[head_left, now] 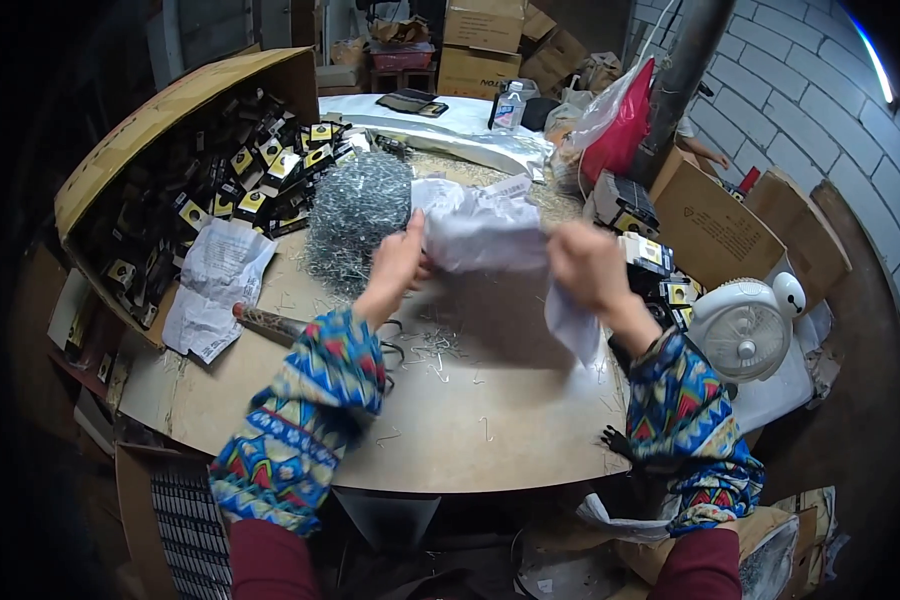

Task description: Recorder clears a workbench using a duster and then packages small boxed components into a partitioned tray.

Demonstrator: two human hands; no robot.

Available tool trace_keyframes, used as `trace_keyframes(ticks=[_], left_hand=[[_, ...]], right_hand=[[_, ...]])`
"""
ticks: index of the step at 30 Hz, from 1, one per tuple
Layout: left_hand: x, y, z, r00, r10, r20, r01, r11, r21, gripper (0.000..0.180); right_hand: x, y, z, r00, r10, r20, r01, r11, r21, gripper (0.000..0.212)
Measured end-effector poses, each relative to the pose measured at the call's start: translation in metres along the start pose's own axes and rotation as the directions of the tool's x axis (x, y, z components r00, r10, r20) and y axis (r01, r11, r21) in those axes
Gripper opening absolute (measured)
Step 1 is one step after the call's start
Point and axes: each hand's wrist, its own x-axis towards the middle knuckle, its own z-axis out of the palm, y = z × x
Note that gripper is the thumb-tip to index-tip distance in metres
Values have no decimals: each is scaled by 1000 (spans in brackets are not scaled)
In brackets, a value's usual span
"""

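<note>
Looks midway through handling crumpled white paper (480, 240). Have it up and stretched over the counter (530, 430), just right of a big heap of bent wire hooks (355, 220). Not yet laid down or let go. Pinching paper's left edge with left hand (398, 265); gripping its right end with right hand (588, 270), fingers curled in but motion-blurred, so can't read exact finger placement. Seems to leave one loose end hanging below right hand.

Left loose: stray hooks (435, 345) on the counter, touched by neither hand.

Surface: pale, smooth, littered with wire. Can see second white sheet (220, 280) at left, by a long tool (270, 325) with orange end, partly behind sleeve, kind unclear. Carton (150, 115) on its side at far left, full of small black-and-yellow boxes (270, 160); more of them at right, near white fan (745, 335). Toward the back: clear bottle (510, 105), red bag (620, 120) beside dark post (682, 85).

Room: workshop-like. White brick wall (810, 90) at right, lit tube (873, 60) high up, stacked cardboard boxes (480, 60) at back, part of another person's arm (705, 152) past the post.
</note>
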Motion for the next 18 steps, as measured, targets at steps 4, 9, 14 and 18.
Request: trace_keyframes(ticks=[4,9,14,18], left_hand=[[46,-30,-3,995,85,58,-29,774,-633,36],[49,34,19,875,465,132,-316,757,-571,21],[45,61,-13,851,522,65,-270,539,-798,32],[35,67,-34,866,499,-25,-350,571,-743,45]], right_hand=[[-60,-71,24,710,-622,330,678,730,-85,6],[-65,-59,33,790,-485,375,554,827,-97,6],[-19,-52,23,973,-227,45,230,971,-67,15],[8,-11,-30,880,473,-45,-381,759,528,13]])
